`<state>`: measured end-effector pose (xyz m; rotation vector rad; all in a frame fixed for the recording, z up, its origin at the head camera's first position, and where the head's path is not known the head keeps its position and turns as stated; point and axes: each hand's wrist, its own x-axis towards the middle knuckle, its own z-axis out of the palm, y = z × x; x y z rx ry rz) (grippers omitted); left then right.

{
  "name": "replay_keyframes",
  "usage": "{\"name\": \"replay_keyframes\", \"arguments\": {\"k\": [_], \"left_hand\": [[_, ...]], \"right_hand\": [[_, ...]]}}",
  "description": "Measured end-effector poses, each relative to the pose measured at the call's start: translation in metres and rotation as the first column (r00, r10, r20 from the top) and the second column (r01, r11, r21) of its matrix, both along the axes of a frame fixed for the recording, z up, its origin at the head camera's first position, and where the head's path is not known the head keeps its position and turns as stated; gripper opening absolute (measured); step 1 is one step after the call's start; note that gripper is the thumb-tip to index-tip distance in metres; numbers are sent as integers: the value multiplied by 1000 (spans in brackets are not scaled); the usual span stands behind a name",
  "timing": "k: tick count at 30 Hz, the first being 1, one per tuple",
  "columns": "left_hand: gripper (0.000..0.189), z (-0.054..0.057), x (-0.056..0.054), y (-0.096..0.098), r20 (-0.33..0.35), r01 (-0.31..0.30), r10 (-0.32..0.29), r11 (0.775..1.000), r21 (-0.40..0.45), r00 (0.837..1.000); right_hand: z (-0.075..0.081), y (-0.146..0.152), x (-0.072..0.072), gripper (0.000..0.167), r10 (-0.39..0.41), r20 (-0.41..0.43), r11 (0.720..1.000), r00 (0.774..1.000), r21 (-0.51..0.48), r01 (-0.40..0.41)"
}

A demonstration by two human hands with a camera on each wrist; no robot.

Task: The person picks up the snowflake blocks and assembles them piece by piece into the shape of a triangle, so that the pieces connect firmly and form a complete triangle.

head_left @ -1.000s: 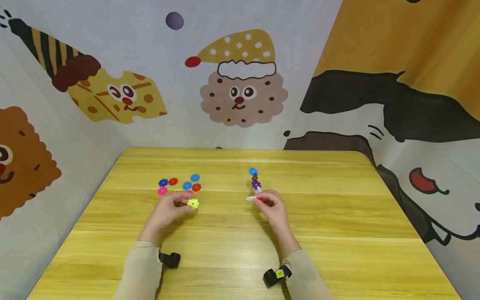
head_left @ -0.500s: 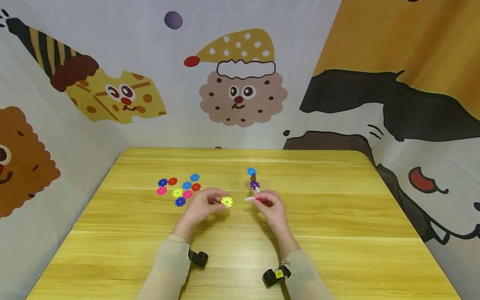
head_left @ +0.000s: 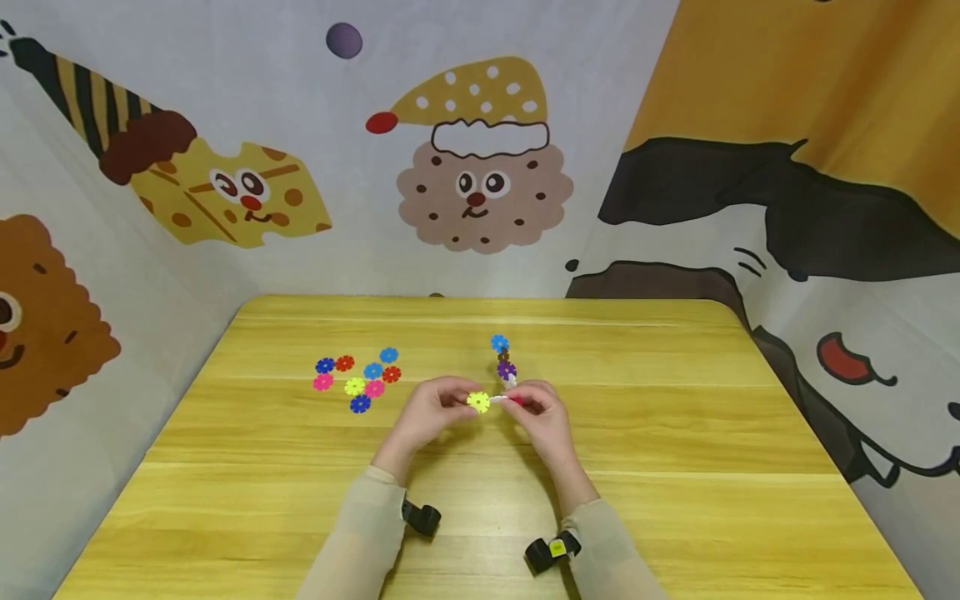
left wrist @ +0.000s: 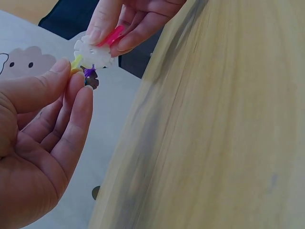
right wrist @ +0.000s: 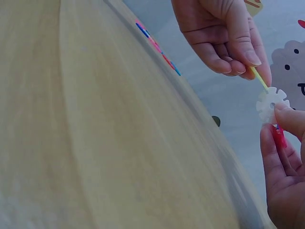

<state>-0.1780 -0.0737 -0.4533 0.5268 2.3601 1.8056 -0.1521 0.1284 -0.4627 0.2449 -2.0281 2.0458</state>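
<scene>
My left hand [head_left: 431, 412] pinches a yellow notched snowflake disc [head_left: 478, 402] between thumb and fingertips. Opposite it, my right hand [head_left: 546, 415] grips a chain of such discs by a white disc [right wrist: 272, 104] and a pinkish-red disc [right wrist: 279, 137]. Beyond the right fingers, a purple disc [head_left: 507, 369], a brown disc [head_left: 503, 356] and a light blue disc [head_left: 499, 342] extend in line. In the right wrist view the yellow disc stands edge-on at the white disc's rim; whether their notches interlock I cannot tell. The fingers hide part of the chain.
Left of the hands, several loose discs lie flat on the wooden table [head_left: 675, 400], among them a yellow one [head_left: 355, 386], a dark blue one [head_left: 360, 404] and a red one [head_left: 392, 374]. A cartoon-printed curtain [head_left: 315, 75] hangs behind the table's far edge.
My left hand has carried the yellow disc rightward from beside the loose discs to the white disc. My right hand has stayed nearly in place, still holding the chain.
</scene>
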Motion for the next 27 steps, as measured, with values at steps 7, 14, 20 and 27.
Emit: {"name": "replay_keyframes", "arguments": {"k": [7, 14, 20, 27], "left_hand": [[31, -1, -1, 0, 4, 20, -20, 999, -29, 1000], [31, -1, -2, 4, 7, 23, -23, 999, -35, 1000], [31, -2, -2, 7, 31, 21, -20, 999, -34, 999], [33, -8, -5, 5, 57, 42, -47, 996, 73, 997]], "right_hand": [[-1, -1, -1, 17, 14, 1, 1000, 1000, 25, -14], [2, -1, 1, 13, 9, 17, 998, 1000, 62, -10], [2, -1, 1, 12, -2, -7, 996, 1000, 85, 3], [-2, 1, -1, 14, -17, -1, 997, 1000, 70, 17]]}}
